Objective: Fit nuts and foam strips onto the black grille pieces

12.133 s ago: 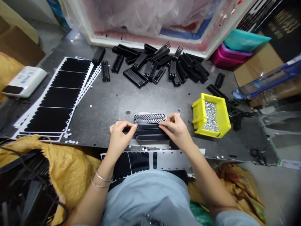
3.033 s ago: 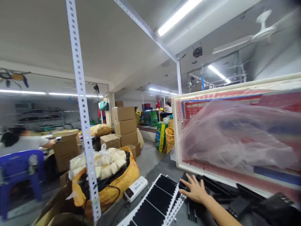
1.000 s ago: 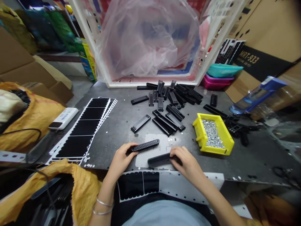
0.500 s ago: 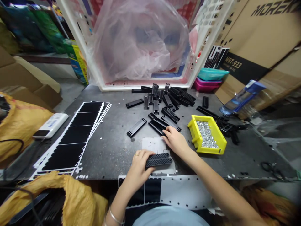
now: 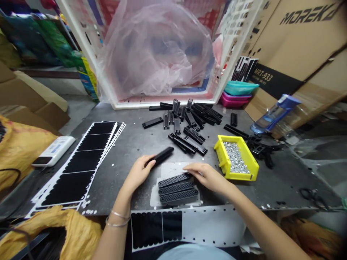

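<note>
My left hand (image 5: 138, 170) grips a black plastic bar (image 5: 162, 155) by one end, just above a pale paper sheet (image 5: 173, 169). My right hand (image 5: 207, 176) lies flat with its fingertips on the far strip of a row of three black perforated strips (image 5: 177, 190). That row sits side by side on the paper, between my hands. A loose pile of black comb-toothed plastic pieces (image 5: 187, 121) lies beyond, out of reach of my fingers.
A yellow bin of small metal pieces (image 5: 235, 157) stands to the right. Stacked sheets of black scalloped pads (image 5: 78, 168) and a white power bank (image 5: 53, 151) lie left. A pad sheet (image 5: 184, 227) hangs at the table's near edge. A plastic-lined crate (image 5: 154, 54) stands behind.
The strips under my left hand now lie in a row of three. My left hand has moved away and holds a black bar. My right hand has come down from the pile to the row.
</note>
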`<state>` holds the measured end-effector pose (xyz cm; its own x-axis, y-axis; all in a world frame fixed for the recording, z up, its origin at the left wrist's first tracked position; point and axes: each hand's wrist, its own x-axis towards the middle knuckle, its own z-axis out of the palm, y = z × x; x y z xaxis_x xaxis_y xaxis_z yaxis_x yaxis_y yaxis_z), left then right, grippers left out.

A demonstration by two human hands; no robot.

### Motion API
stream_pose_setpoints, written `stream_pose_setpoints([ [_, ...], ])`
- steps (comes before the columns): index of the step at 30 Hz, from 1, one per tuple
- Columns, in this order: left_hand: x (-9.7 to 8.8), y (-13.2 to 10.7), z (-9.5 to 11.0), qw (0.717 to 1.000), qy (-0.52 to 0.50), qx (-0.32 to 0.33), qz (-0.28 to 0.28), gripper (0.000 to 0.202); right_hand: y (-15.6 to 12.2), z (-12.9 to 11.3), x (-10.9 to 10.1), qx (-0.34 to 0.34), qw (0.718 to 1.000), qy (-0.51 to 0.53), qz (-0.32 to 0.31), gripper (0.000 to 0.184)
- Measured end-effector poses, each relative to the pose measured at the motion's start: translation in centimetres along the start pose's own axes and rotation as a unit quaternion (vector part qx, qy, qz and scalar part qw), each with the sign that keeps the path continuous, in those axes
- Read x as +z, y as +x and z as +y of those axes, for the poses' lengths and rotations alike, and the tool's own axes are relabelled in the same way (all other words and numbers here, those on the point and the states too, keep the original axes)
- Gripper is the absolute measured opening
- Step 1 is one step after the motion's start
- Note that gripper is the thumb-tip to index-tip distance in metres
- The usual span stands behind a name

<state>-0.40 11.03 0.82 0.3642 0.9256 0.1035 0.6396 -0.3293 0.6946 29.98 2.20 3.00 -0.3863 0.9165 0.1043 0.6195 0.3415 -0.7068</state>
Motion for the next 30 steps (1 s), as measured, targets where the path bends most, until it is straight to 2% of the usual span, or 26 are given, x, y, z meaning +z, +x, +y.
stream_pose_setpoints([
  [3, 0.1, -1.5, 1.3, 0.995, -0.034, 0.022, -0.087, 0.040, 0.2, 0.5, -0.6, 0.015, 0.992, -0.022, 0.120, 0.031],
  [5, 0.3, -2.1, 2.3, 0.994, -0.032, 0.022, -0.105, 0.043, 1.3, 1.2, -1.0, 0.018, 0.980, -0.090, 0.178, 0.031],
  [8, 0.7, -2.8, 3.6, 0.993, -0.047, 0.010, -0.109, 0.044, 3.7, 2.6, -1.3, 0.039, 0.961, -0.205, 0.179, 0.034],
  [10, 1.3, -3.6, 4.2, 0.989, -0.070, 0.005, -0.127, 0.041, 4.9, 3.3, -1.5, 0.047, 0.960, -0.225, 0.159, 0.035],
  [11, 1.7, -4.1, 4.4, 0.988, -0.077, 0.004, -0.133, 0.055, 5.2, 3.5, -1.5, 0.043, 0.963, -0.220, 0.152, 0.034],
  [14, 3.4, -5.9, 4.7, 0.993, -0.069, 0.003, -0.098, 0.132, 5.0, 3.0, -0.8, -0.002, 0.977, -0.183, 0.110, 0.029],
  [16, 4.5, -6.6, 4.7, 0.998, -0.044, 0.010, -0.052, 0.152, 4.6, 2.1, 0.2, -0.037, 0.992, -0.115, 0.045, 0.028],
  [18, 5.1, -6.8, 4.6, 0.998, -0.017, 0.034, -0.045, 0.152, 4.2, 1.2, 0.9, -0.057, 0.997, -0.045, -0.001, 0.032],
  [20, 5.2, -6.5, 4.3, 0.995, -0.002, 0.065, -0.075, 0.145, 3.4, 0.8, 0.6, -0.053, 0.998, -0.023, 0.013, 0.034],
  [23, 4.5, -5.9, 4.0, 0.991, 0.013, 0.092, -0.099, 0.133, 0.6, 1.8, -2.8, -0.003, 0.984, -0.097, 0.151, 0.034],
  [25, 4.0, -5.6, 4.1, 0.989, 0.032, 0.098, -0.105, 0.125, -2.1, 3.4, -6.2, 0.090, 0.943, -0.197, 0.252, 0.034],
  [26, 3.8, -5.4, 4.4, 0.988, 0.043, 0.099, -0.110, 0.122, -3.4, 4.3, -7.7, 0.153, 0.928, -0.245, 0.236, 0.033],
  [27, 3.6, -5.2, 4.7, 0.987, 0.055, 0.099, -0.114, 0.119, -4.4, 5.2, -9.0, 0.199, 0.922, -0.276, 0.186, 0.031],
  [30, 3.2, -4.5, 6.0, 0.982, 0.088, 0.101, -0.131, 0.105, -5.5, 7.4, -10.8, 0.232, 0.924, -0.291, 0.091, 0.029],
])
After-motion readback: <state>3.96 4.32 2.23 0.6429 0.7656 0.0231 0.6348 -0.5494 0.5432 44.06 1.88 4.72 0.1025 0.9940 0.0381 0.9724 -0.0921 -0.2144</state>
